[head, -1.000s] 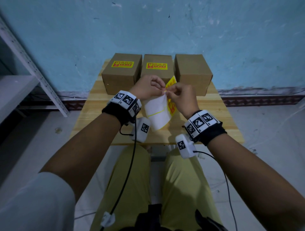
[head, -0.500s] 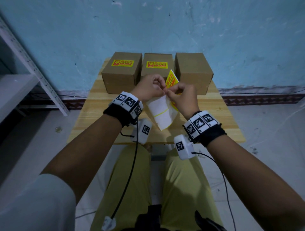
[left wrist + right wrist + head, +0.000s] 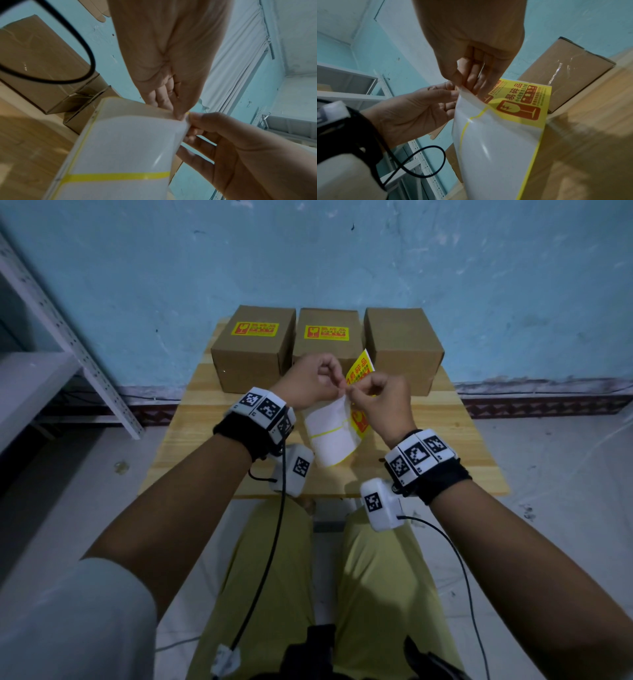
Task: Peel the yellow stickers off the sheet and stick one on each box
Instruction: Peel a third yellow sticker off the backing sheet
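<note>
right hand (image 3: 378, 400) sits centre frame in the head view, fingers curled, thumb and forefinger pinching the top corner of the yellow sticker (image 3: 359, 368). left hand (image 3: 310, 381) is just left of it, touching at the fingertips, pinching the matching corner of the white backing sheet (image 3: 330, 436). both pinches meet at one point (right wrist view shows the right hand's fingers (image 3: 471, 79) on the lifted edge, with the liner curling away below).

key relation: the sticker lies directly under and beyond the right hand. its freed end stands up toward the top of the frame; its lower end is stuck to the sheet below the hand, where a second red-and-yellow patch (image 3: 359, 421) shows. long axis of the sticker runs roughly top to bottom of the frame, so my judgement is the peel must run along that axis, hands pulling apart. sheet hangs down from the left hand toward the lower centre, above the bench (image 3: 445, 440), not resting on it as far as i can tell.

outward: three boxes in a row at the far edge of the bench, upper centre. left box (image 3: 253, 347) carries a yellow sticker on top, middle box (image 3: 327, 337) too. right box (image 3: 402, 344) has a bare top; it lies up and right of the right hand, the nearer hand to it. all three are closed, contents not visible.

judgement: two of three done.
</note>
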